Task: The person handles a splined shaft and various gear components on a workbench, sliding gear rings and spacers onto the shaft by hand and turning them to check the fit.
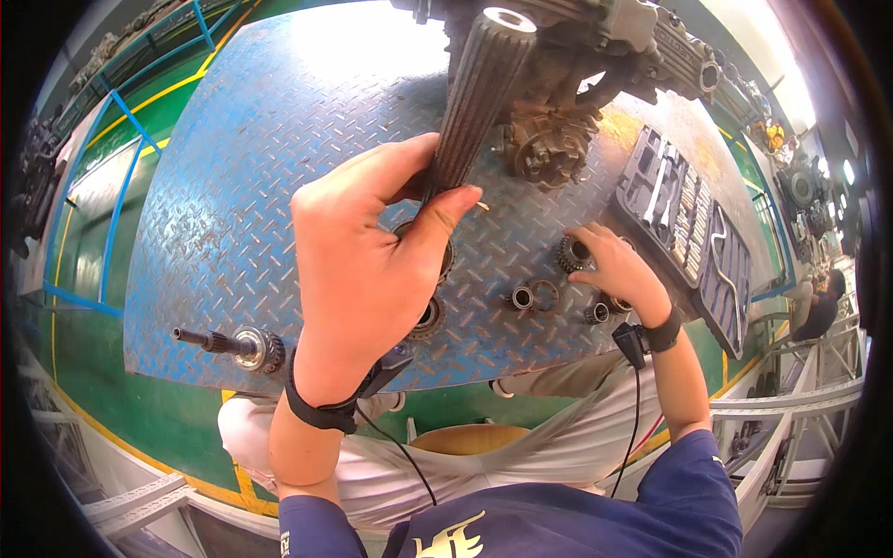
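My left hand [372, 237] is closed round a long dark splined shaft [474, 102], which is raised above the table with its pale hollow end up. Behind that hand, gears [430, 318] stand on the metal table, partly hidden. At the right, my right hand [619, 270] has its thumb and fingers round a small toothed gear [574, 254]. Close by lie a bearing sleeve [521, 298], a thin ring [545, 296] and a small roller bearing [597, 312]. Another round part sits partly under the right hand. A gear shaft [237, 348] lies near the table's front left.
The blue tread-plate table [223, 195] is worn. A large engine or gearbox assembly [558, 102] stands at its far side. An open tool case [684, 209] with sockets and wrenches lies at the right. Cables hang from devices on both wrists. Blue railings [116, 205] stand beyond the left.
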Available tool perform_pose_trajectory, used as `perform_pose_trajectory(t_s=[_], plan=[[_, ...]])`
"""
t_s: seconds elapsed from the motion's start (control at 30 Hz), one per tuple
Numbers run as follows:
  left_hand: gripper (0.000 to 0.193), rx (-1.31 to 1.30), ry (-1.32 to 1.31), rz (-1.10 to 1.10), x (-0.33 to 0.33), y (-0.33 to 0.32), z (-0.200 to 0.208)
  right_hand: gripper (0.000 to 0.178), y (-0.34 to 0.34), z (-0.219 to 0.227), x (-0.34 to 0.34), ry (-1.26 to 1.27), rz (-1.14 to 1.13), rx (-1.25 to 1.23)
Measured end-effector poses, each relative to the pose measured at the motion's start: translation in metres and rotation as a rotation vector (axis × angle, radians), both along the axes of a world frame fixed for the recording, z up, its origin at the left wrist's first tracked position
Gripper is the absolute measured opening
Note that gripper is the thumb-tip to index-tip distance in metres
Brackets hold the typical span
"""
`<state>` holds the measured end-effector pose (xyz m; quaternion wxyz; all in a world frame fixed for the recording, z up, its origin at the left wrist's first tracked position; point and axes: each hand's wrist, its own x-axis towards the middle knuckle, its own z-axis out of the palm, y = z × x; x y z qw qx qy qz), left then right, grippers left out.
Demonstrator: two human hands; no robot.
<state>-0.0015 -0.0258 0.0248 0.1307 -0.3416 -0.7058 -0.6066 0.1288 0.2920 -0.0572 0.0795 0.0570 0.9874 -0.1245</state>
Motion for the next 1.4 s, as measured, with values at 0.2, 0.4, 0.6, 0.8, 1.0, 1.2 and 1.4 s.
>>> perform_pose_trajectory(t_s=[0.2, 0.4, 0.6, 0.8, 1.0, 1.2, 1.4], plan=[[0.026, 0.024, -0.021, -0.030, -0.004, 0.000, -0.001, 0.067, 0.011, -0.010, -0.003, 0.084, 0.050, 0.018], [0.026, 0.004, -0.042, -0.079, -0.006, -0.005, 0.004, 0.063, 0.008, -0.006, 0.000, 0.086, 0.073, 0.048], [0.025, -0.008, -0.074, -0.054, -0.010, -0.011, 0.006, 0.065, 0.011, -0.010, -0.004, 0.096, 0.133, 0.067], [0.026, 0.017, -0.028, -0.040, -0.016, -0.009, 0.001, 0.061, 0.003, 0.005, -0.015, 0.045, 0.167, 0.011], [0.026, 0.023, -0.024, -0.050, -0.021, -0.008, -0.003, 0.058, 0.005, 0.002, -0.019, 0.014, 0.183, 0.023], [0.028, 0.058, -0.010, -0.093, -0.021, -0.008, -0.002, 0.059, 0.011, 0.010, -0.017, 0.098, 0.169, -0.033], [0.030, 0.007, -0.003, -0.117, -0.024, -0.014, 0.000, 0.054, -0.004, 0.045, -0.010, 0.218, 0.031, -0.167]])
